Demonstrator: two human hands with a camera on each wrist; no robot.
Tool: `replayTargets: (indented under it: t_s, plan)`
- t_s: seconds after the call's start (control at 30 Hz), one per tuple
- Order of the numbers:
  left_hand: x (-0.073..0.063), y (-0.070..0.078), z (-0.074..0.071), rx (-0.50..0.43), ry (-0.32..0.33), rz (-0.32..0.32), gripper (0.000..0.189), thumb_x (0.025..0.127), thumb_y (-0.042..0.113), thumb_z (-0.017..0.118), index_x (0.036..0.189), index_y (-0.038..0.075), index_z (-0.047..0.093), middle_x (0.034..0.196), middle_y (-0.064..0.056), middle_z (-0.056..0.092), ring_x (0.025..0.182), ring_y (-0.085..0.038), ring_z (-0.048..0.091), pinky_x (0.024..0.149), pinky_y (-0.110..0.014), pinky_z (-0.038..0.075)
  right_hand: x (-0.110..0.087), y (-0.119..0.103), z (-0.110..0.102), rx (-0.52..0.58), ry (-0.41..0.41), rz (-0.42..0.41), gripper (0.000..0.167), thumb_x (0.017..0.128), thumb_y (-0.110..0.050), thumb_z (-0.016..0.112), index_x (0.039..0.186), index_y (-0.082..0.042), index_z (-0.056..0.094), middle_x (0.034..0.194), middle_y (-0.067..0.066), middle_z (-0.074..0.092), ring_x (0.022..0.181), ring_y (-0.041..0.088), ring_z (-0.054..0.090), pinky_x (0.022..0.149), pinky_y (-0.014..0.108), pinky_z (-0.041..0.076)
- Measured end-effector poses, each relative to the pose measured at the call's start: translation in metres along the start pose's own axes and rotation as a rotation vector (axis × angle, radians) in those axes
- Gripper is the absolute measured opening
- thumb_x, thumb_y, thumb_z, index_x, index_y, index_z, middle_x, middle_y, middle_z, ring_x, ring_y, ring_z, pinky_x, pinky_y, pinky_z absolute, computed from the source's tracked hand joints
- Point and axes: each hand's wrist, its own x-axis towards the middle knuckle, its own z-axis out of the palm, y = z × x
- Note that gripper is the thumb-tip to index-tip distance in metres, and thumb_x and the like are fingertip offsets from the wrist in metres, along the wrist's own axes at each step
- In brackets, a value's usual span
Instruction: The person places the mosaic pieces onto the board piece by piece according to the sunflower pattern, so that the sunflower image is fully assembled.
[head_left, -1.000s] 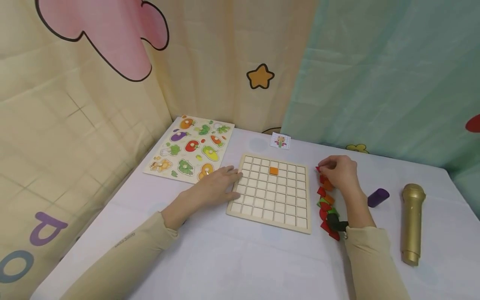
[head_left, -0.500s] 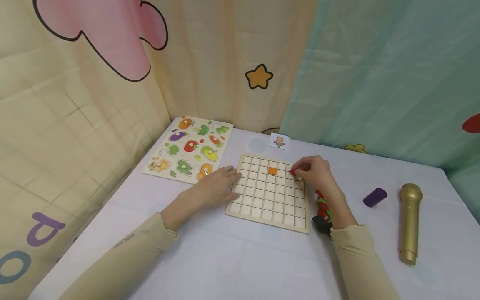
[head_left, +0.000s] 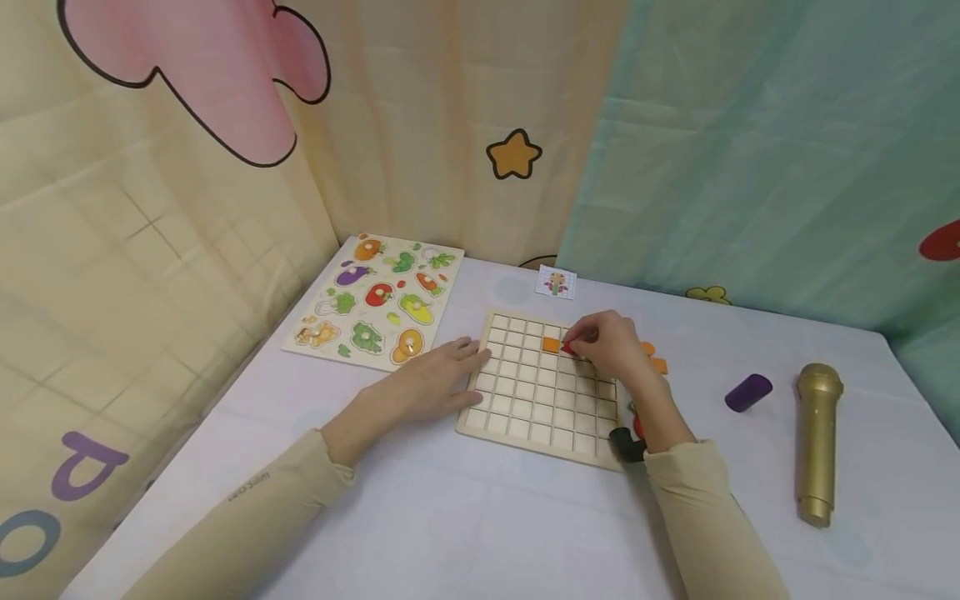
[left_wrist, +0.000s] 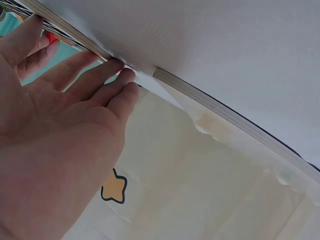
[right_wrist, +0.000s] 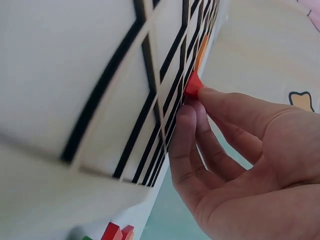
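Observation:
A wooden grid board (head_left: 519, 409) lies on the table, with an orange square tile (head_left: 551, 344) in one of its upper cells. My left hand (head_left: 427, 382) rests along the board's left edge, fingers extended; in the left wrist view the fingertips (left_wrist: 116, 65) touch the board's side. Between thumb and fingers my right hand (head_left: 621, 352) pinches a small red block (right_wrist: 193, 85), held at the grid just right of the orange tile. Its exact shape is partly hidden by the fingers. Loose orange pieces (head_left: 658, 365) and red pieces (right_wrist: 112, 232) lie right of the board, partly behind the right arm.
A vegetable puzzle board (head_left: 375, 304) lies at the back left. Behind the grid is a small picture card (head_left: 556, 282). A purple cylinder (head_left: 748, 392) and a gold microphone (head_left: 817, 446) lie to the right. Curtains border the table's back and left.
My right hand has carried the red block from the pieces at the right leftward onto the grid, beside the orange tile. The board has shifted slightly right; my left hand stays at its edge.

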Motion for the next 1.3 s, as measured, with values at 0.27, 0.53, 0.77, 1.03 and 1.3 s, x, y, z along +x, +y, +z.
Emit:
replayTargets:
  t_s: [0.27, 0.53, 0.77, 1.03, 1.3]
  plan:
    - [0.0, 0.003, 0.0, 0.013, -0.009, -0.003, 0.073, 0.105, 0.043, 0.063, 0.165, 0.012, 0.036, 0.173, -0.012, 0.03, 0.162, -0.031, 0.023, 0.131, -0.048, 0.027, -0.001, 0.001, 0.002, -0.039, -0.011, -0.021, 0.013, 0.101, -0.004, 0.068, 0.103, -0.005, 0.081, 0.1, 0.012, 0.077, 0.091, 0.028, 0.062, 0.086, 0.041, 0.053]
    - [0.0, 0.004, 0.001, 0.008, -0.013, -0.009, 0.073, 0.105, 0.042, 0.064, 0.165, 0.012, 0.036, 0.172, -0.013, 0.031, 0.162, -0.031, 0.024, 0.131, -0.048, 0.026, -0.002, 0.0, 0.006, -0.032, 0.011, -0.035, 0.013, 0.1, -0.002, 0.068, 0.107, -0.003, 0.079, 0.098, 0.014, 0.076, 0.092, 0.028, 0.065, 0.089, 0.044, 0.056]
    - [-0.001, 0.004, 0.0, 0.011, -0.001, -0.005, 0.072, 0.105, 0.041, 0.064, 0.165, 0.012, 0.037, 0.172, -0.013, 0.031, 0.162, -0.031, 0.026, 0.131, -0.048, 0.027, -0.003, -0.002, 0.008, -0.043, 0.043, -0.053, 0.012, 0.1, -0.002, 0.069, 0.109, -0.001, 0.077, 0.1, 0.016, 0.076, 0.095, 0.031, 0.068, 0.091, 0.049, 0.058]
    - [0.0, 0.003, 0.0, -0.006, 0.0, -0.008, 0.072, 0.104, 0.041, 0.065, 0.165, 0.013, 0.037, 0.173, -0.012, 0.031, 0.162, -0.03, 0.025, 0.13, -0.048, 0.029, -0.007, 0.002, -0.002, -0.042, 0.083, -0.082, 0.016, 0.1, -0.005, 0.068, 0.112, 0.0, 0.077, 0.102, 0.017, 0.077, 0.1, 0.035, 0.068, 0.091, 0.052, 0.055]
    - [0.002, 0.0, 0.001, 0.005, -0.01, -0.016, 0.073, 0.104, 0.042, 0.065, 0.165, 0.013, 0.036, 0.173, -0.012, 0.029, 0.162, -0.03, 0.025, 0.13, -0.048, 0.029, -0.015, 0.024, -0.033, -0.05, 0.116, 0.024, 0.022, 0.102, -0.009, 0.066, 0.119, 0.001, 0.075, 0.108, 0.021, 0.076, 0.101, 0.035, 0.065, 0.089, 0.051, 0.059]
